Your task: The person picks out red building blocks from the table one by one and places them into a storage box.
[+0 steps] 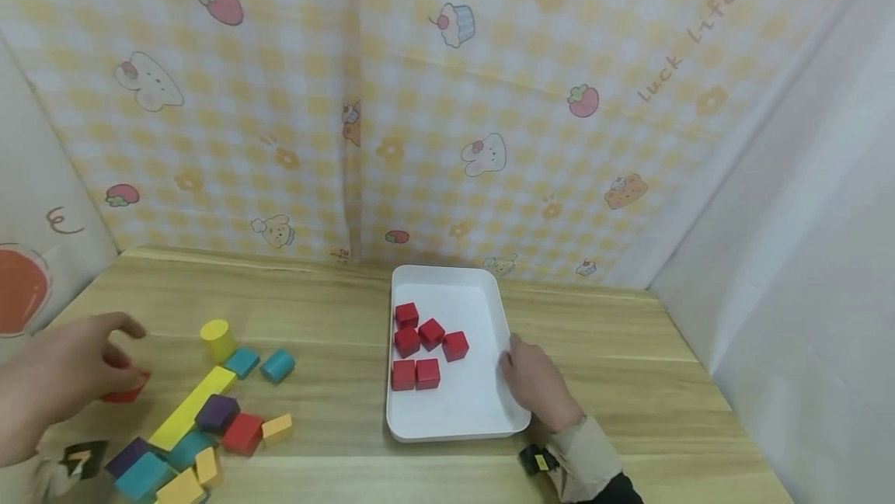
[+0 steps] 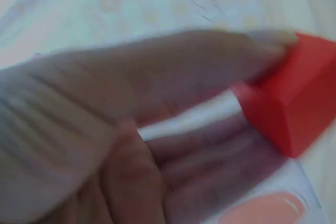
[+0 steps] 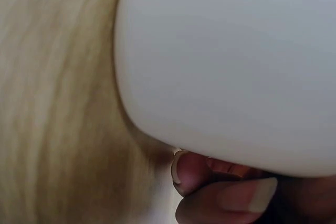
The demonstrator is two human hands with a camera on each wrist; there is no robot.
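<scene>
At the left end of the table my left hand (image 1: 73, 372) pinches a red block (image 2: 294, 98) between thumb and fingers; in the head view it is partly covered by the fingers. A group of coloured blocks lies just right of this hand, among them a long yellow block (image 1: 193, 408), a red block (image 1: 242, 433) and a yellow cylinder (image 1: 218, 341). My right hand (image 1: 541, 384) grips the right side of a white tray (image 1: 457, 418). Several red cubes (image 1: 455, 345) lie in the tray's left half. Seen from the right wrist, the fingertips (image 3: 226, 198) are against the tray's outer wall.
Beside the long yellow block lie teal blocks (image 1: 144, 477), purple blocks (image 1: 217, 414) and small orange-yellow blocks (image 1: 276, 429). A checked curtain (image 1: 433, 100) hangs behind the wooden table (image 1: 336, 380). White sheets (image 1: 804, 255) close off both sides.
</scene>
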